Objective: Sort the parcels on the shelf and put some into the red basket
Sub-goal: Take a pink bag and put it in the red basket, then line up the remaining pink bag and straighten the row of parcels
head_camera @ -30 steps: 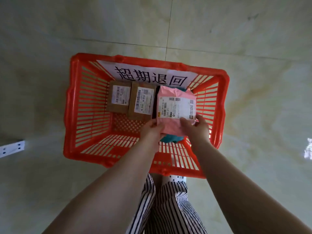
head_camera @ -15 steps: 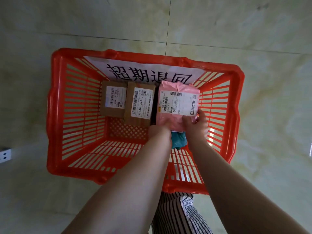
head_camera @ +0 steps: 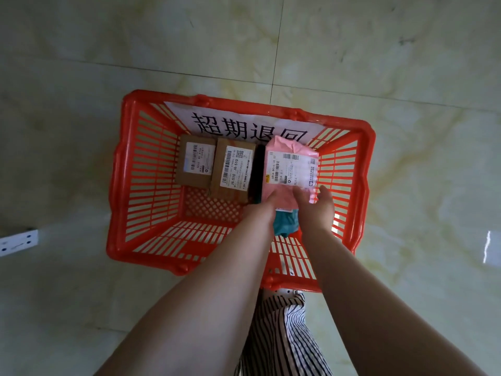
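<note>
lying labelled, pink parcel [head_camera: 290,169] in basket [head_camera: 141,169]

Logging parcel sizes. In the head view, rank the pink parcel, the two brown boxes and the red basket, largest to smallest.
1. red basket, which holds the rest.
2. pink parcel, partly hidden by both hands.
3. right brown box.
4. left brown box, only slightly smaller; the two look close, so that order is unsure.
</note>
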`<state>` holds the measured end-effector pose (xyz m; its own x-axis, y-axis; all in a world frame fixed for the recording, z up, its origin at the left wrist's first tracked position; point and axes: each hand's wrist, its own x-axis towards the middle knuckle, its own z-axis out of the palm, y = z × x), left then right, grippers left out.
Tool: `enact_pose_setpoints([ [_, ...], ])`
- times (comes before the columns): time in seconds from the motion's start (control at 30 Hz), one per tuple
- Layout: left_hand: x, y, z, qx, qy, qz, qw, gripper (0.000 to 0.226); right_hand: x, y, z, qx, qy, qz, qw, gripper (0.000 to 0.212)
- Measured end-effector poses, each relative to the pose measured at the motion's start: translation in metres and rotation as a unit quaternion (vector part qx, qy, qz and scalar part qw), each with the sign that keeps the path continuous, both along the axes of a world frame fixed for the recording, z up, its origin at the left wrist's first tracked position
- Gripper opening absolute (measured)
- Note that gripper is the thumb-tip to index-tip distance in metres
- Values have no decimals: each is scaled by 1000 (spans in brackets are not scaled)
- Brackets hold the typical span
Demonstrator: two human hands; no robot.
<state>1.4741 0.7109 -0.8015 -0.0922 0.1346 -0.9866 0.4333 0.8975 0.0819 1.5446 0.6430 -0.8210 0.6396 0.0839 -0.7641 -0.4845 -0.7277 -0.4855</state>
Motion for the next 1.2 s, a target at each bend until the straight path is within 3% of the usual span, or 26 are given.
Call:
enact_pose_setpoints([
  [0.1,-15,1,31,20,-10,-2,1000,82,-7,4,42,27,23,-25,999,55],
  [0.23,-40,18,113,72,-52,51,995,43,-15,14,125,122,155,-71,978,14],
  [0.43,-119,38,270,155,-129,190,961,22,-50,39,279,203,206,43,956,14],
  [0.63,-248,27,452,262,-173,407,858,15,-138,72,461,262,233,280,894,24],
  [0.73,-316,6,522,322,-181,477,798,10,-206,81,525,278,276,334,857,27],
  [0.97,-469,-65,622,407,-159,607,664,12,-389,75,623,267,330,474,772,13],
  [1.1,-542,-90,655,448,-157,625,619,12,-483,66,660,267,347,519,733,4],
  [1.2,-615,-106,679,482,-158,631,587,13,-565,58,684,278,365,531,712,23],
])
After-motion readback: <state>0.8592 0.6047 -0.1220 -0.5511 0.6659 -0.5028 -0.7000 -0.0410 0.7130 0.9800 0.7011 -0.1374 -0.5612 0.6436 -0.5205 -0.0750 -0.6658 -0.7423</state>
